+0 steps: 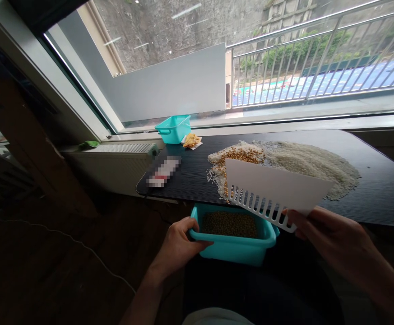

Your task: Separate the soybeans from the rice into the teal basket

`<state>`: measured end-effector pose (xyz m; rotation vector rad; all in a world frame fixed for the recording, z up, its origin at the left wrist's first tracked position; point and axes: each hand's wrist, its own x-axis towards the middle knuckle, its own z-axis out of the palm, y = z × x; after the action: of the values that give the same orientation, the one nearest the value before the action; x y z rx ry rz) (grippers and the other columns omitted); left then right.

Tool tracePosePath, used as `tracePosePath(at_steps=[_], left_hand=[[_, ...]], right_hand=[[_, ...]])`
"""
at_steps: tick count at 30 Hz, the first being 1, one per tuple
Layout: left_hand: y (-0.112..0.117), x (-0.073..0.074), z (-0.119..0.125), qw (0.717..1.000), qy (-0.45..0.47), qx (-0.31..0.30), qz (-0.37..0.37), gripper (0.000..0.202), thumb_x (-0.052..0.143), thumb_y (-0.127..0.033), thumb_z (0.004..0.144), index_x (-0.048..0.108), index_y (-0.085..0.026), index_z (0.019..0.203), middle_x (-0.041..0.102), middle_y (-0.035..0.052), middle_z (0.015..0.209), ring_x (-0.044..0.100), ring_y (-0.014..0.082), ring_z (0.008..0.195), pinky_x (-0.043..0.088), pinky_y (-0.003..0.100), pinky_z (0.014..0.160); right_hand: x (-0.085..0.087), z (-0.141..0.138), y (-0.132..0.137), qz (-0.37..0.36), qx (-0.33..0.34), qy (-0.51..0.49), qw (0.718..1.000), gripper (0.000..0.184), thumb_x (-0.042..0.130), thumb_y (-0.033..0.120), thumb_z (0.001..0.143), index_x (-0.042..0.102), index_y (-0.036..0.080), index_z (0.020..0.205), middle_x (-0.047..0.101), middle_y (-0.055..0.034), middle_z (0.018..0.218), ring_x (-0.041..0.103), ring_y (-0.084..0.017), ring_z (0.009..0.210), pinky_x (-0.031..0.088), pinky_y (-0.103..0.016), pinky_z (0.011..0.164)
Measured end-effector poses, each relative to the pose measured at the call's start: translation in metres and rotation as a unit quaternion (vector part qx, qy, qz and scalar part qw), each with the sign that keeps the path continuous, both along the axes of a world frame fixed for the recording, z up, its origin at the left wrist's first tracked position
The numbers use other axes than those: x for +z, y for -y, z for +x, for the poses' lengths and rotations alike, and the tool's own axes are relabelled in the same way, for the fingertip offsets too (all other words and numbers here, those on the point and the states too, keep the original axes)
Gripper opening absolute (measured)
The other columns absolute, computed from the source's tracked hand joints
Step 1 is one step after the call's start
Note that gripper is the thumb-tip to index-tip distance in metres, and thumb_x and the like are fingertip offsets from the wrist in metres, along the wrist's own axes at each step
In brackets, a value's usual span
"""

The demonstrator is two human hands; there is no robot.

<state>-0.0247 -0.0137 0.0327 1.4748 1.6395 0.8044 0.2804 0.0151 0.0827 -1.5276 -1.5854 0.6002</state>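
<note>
My left hand (179, 241) grips the left end of a turquoise plastic bin (234, 250), thumb outside and fingers over the rim. Yellow-brown soybeans (230, 224) cover the bin's bottom; it sits just below the table's near edge. Pinched in my right hand (315, 223) is a white slotted plastic scraper (274, 183), its row of slots along the lower edge. The scraper hangs over the table edge and the bin's right part. Behind it lies a patch of soybeans mixed with white grains (240, 153), beside a wide heap of pale rice-like grains (308, 164).
On the dark table (190, 180), a second turquoise bin (174, 130) stands at the far left next to a crumpled yellow item (192, 141). A blurred flat item (164, 171) lies at the left end. A radiator (112, 164) and window railing (322, 58) are beyond.
</note>
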Motion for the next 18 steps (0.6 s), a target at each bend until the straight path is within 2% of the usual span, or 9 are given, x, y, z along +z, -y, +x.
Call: tracePosePath(at_steps=[2,5,11,13,16,18], left_hand=[[0.000,0.001,0.001,1.000,-0.002,0.002,0.001,0.032,0.080,-0.030,0.066,0.049,-0.019,0.063,0.043,-0.0063,0.065,0.040,0.0101,0.064,0.029,0.022,0.057],[-0.001,0.002,0.001,1.000,-0.002,0.005,0.001,0.033,0.080,-0.029,0.066,0.049,-0.019,0.063,0.043,-0.0065,0.065,0.041,0.0100,0.064,0.029,0.022,0.057],[-0.001,0.000,-0.001,1.000,-0.010,0.006,0.005,0.037,0.084,-0.030,0.065,0.048,-0.020,0.063,0.045,-0.0065,0.065,0.042,0.0101,0.065,0.029,0.022,0.057],[-0.001,0.000,-0.001,1.000,-0.009,0.004,0.017,0.038,0.085,-0.030,0.064,0.049,-0.020,0.063,0.046,-0.0064,0.065,0.043,0.0104,0.065,0.029,0.022,0.058],[-0.001,0.000,-0.001,1.000,-0.003,-0.002,0.020,0.039,0.086,-0.031,0.065,0.049,-0.019,0.062,0.048,-0.0059,0.065,0.045,0.0106,0.065,0.030,0.023,0.058],[-0.001,0.001,-0.001,1.000,-0.008,0.000,0.025,0.039,0.086,-0.029,0.065,0.048,-0.019,0.062,0.049,-0.0059,0.065,0.045,0.0105,0.065,0.030,0.023,0.058]], right_hand=[[0.000,-0.002,-0.003,-0.009,0.035,-0.042,0.998,0.048,0.068,0.072,0.071,0.079,0.026,0.066,0.067,-0.0022,0.051,0.059,-0.019,0.047,0.050,-0.029,0.044],[-0.004,-0.003,-0.006,-0.020,0.057,-0.053,0.997,0.046,0.069,0.070,0.073,0.078,0.025,0.065,0.070,-0.0029,0.056,0.058,-0.019,0.051,0.050,-0.029,0.047],[-0.015,0.008,-0.002,-0.076,0.056,-0.054,0.994,0.042,0.075,0.068,0.070,0.082,0.027,0.073,0.073,-0.0024,0.060,0.066,-0.022,0.057,0.053,-0.029,0.051],[-0.021,0.013,-0.002,-0.100,0.041,-0.052,0.993,0.037,0.077,0.065,0.067,0.084,0.029,0.074,0.076,-0.0025,0.062,0.071,-0.025,0.061,0.056,-0.031,0.054],[-0.035,0.022,-0.002,-0.098,-0.029,-0.046,0.994,0.031,0.080,0.064,0.062,0.082,0.034,0.070,0.077,-0.0021,0.062,0.074,-0.029,0.062,0.057,-0.035,0.055],[-0.044,0.029,-0.002,-0.077,-0.087,-0.044,0.992,0.027,0.077,0.063,0.064,0.081,0.036,0.069,0.077,-0.0021,0.062,0.075,-0.030,0.063,0.057,-0.036,0.054]])
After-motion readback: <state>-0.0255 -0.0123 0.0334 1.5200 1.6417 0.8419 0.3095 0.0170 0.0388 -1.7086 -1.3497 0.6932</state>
